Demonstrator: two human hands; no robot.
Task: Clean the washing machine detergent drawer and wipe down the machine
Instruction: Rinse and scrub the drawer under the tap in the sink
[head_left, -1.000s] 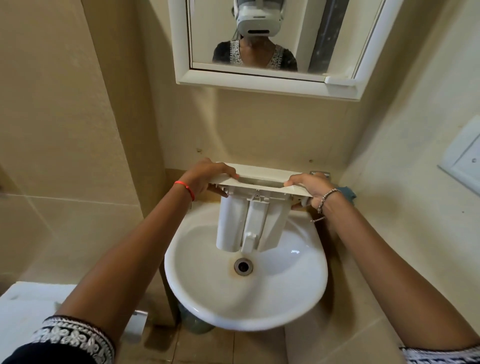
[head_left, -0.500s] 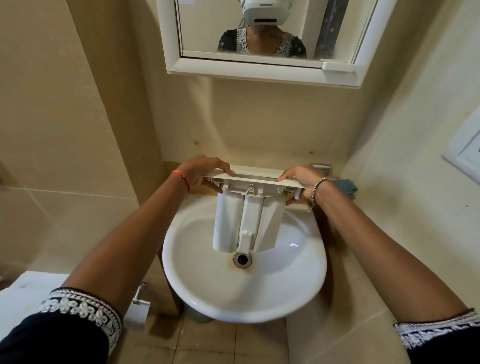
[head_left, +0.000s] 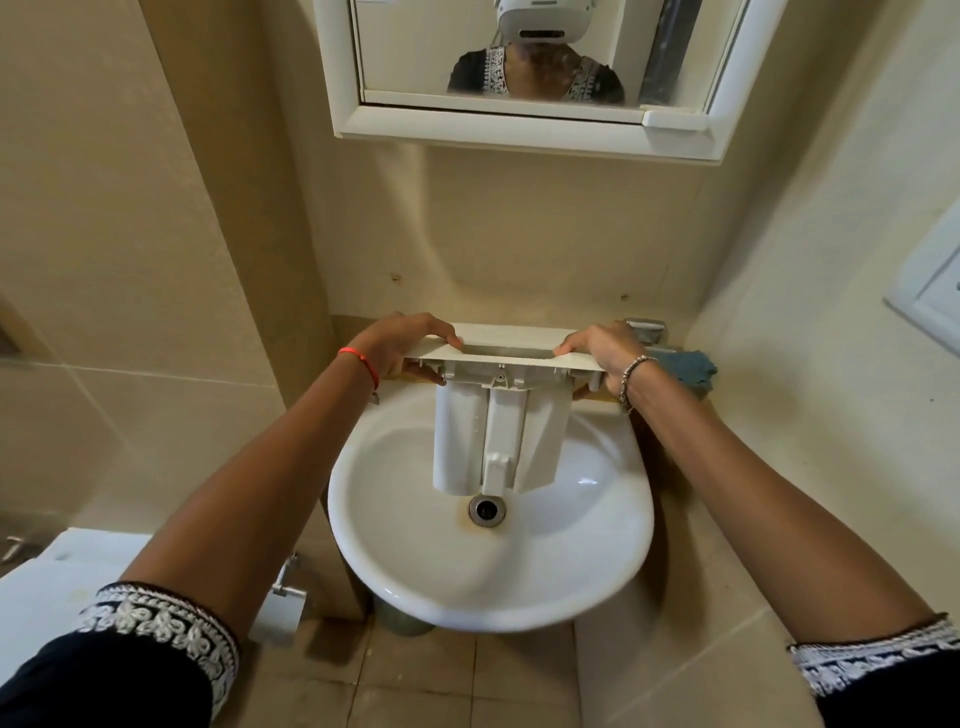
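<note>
The white detergent drawer (head_left: 496, 431) hangs front panel up over the white sink (head_left: 415, 561), its compartments pointing down toward the drain (head_left: 487, 509). My left hand (head_left: 402, 345) grips the left end of the drawer's front panel. My right hand (head_left: 602, 348) grips the right end. The drawer's underside faces me; its inside is hidden. A blue cloth (head_left: 685, 366) lies on the ledge just right of my right wrist. The washing machine is out of view.
A mirror cabinet (head_left: 519, 130) hangs on the wall above the sink. A chrome tap (head_left: 647, 328) shows behind my right hand. A toilet paper holder (head_left: 280, 608) sits low left beside a white surface (head_left: 57, 577). Tiled walls close in on both sides.
The drawer stays held over the sink by both hands and has tipped a little more upright. My head has shifted slightly closer and lower.
</note>
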